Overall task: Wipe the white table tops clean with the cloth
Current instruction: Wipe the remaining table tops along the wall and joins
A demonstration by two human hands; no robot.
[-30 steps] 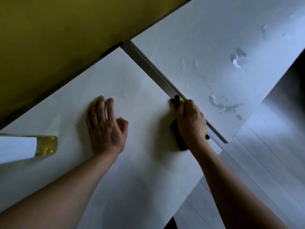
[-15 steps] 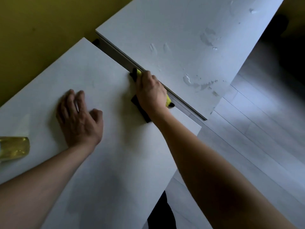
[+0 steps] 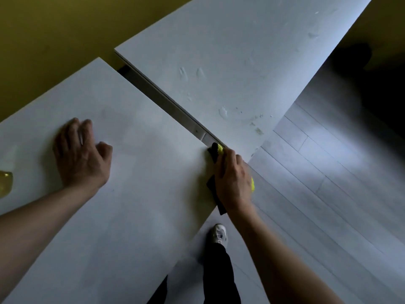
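Two white table tops stand side by side with a narrow gap between them. My right hand (image 3: 233, 181) holds a black and yellow cloth (image 3: 215, 151) against the front right corner of the near table top (image 3: 131, 172). Most of the cloth is hidden under the hand. My left hand (image 3: 81, 154) rests flat on the near table top, fingers spread. The far table top (image 3: 230, 62) carries wet smears and small specks near its front edge.
A yellowish bottle (image 3: 5, 183) lies at the left edge on the near table. A yellow wall (image 3: 54, 29) runs behind both tables. Pale plank floor (image 3: 328, 183) lies to the right; my shoe (image 3: 219, 234) and dark trouser leg show below the table's edge.
My right hand has slid the cloth along the near table's right edge from beside the gap toward the front corner. The view has shifted; my left hand stays pressed in place.
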